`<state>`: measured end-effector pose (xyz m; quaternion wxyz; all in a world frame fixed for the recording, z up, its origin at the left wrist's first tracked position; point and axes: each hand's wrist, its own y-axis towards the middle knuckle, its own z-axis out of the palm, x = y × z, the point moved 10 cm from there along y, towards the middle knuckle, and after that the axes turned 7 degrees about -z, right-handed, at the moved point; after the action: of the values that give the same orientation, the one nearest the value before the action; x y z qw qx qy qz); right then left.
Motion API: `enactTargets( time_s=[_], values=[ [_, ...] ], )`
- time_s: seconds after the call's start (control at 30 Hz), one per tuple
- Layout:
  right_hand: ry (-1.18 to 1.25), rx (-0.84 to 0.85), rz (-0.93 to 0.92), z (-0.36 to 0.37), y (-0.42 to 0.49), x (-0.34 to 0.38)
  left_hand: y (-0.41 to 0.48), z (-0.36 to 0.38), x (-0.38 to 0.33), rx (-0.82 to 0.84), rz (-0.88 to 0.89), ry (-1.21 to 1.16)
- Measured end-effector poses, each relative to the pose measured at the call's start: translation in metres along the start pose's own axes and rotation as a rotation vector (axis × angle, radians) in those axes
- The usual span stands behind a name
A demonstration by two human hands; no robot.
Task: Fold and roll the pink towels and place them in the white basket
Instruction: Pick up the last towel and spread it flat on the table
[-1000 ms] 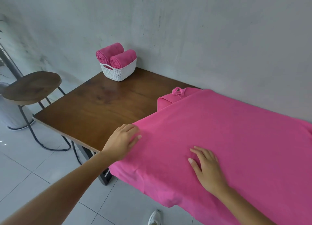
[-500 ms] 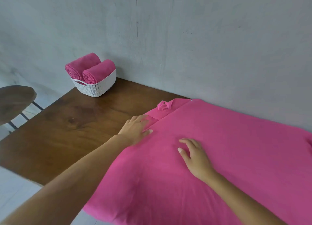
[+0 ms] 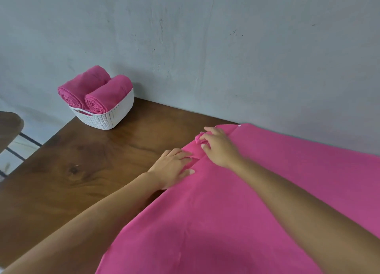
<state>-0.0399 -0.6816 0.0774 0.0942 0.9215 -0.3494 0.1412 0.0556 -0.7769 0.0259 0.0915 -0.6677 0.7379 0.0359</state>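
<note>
1. A pink towel [image 3: 267, 191] lies spread flat over the right and lower part of the frame, covering that side of the table [image 3: 82, 160].
2. At centre, the left hand [image 3: 172, 167] lies palm down with its fingers straight, pressing the towel's left edge.
3. Just above it, the right hand [image 3: 220, 148] rests at the towel's far left corner, fingers spread around a small bunched loop [image 3: 198, 139]. I cannot tell whether it pinches the loop.
4. In the upper left, the basket [image 3: 109, 117] stands on the table's far corner, near the wall [image 3: 226, 47], with two rolls [image 3: 98, 91] side by side in it.
5. A stool [image 3: 8, 125] shows at the left edge.
</note>
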Motion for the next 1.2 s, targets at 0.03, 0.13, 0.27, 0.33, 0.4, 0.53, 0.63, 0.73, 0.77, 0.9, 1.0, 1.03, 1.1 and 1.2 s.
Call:
enactTargets(
  time_s=[0.03, 0.13, 0.27, 0.33, 0.4, 0.53, 0.63, 0.73, 0.77, 0.9, 1.0, 1.03, 1.1, 1.2],
  values=[
    [-0.050, 0.057, 0.004, 0.007, 0.007, 0.000, 0.001, 0.000, 0.000, -0.004, 0.020, -0.009],
    [-0.114, 0.157, 0.029, 0.020, 0.016, 0.001, 0.003, -0.002, 0.005, -0.009, 0.066, -0.083],
    [-0.174, 0.087, 0.120, 0.001, 0.014, -0.002, 0.010, -0.020, 0.022, -0.075, 0.058, -0.269],
    [-0.137, 0.018, 0.160, -0.013, 0.009, -0.004, 0.017, -0.030, 0.034, -0.119, 0.040, -0.351],
    [-0.092, -0.055, 0.184, -0.024, 0.001, -0.005, 0.023, -0.039, 0.045, -0.170, 0.026, -0.411],
    [-0.058, -0.100, 0.277, -0.027, -0.019, -0.004, 0.033, -0.051, 0.068, -0.260, -0.030, -0.502],
    [-0.045, -0.006, 0.351, -0.011, -0.033, 0.002, 0.040, -0.052, 0.081, -0.238, -0.110, -0.521],
    [-0.035, 0.115, 0.335, 0.015, -0.044, 0.014, 0.049, -0.045, 0.090, -0.172, -0.182, -0.503],
    [-0.040, 0.155, 0.324, 0.024, -0.048, 0.018, 0.052, -0.040, 0.093, -0.146, -0.204, -0.483],
    [-0.062, 0.157, 0.314, 0.042, -0.067, 0.025, 0.052, -0.026, 0.100, -0.077, -0.314, -0.338],
    [-0.065, 0.054, 0.382, 0.039, -0.088, 0.016, 0.046, -0.036, 0.090, -0.244, -0.290, -0.334],
    [-0.073, 0.026, 0.415, 0.038, -0.097, 0.010, 0.046, -0.039, 0.084, -0.280, -0.256, -0.386],
    [-0.089, -0.015, 0.488, 0.038, -0.115, -0.005, 0.051, -0.037, 0.068, -0.275, -0.191, -0.479],
    [-0.124, -0.055, 0.611, 0.038, -0.139, -0.027, 0.063, -0.027, 0.044, -0.180, -0.130, -0.524]
  ],
)
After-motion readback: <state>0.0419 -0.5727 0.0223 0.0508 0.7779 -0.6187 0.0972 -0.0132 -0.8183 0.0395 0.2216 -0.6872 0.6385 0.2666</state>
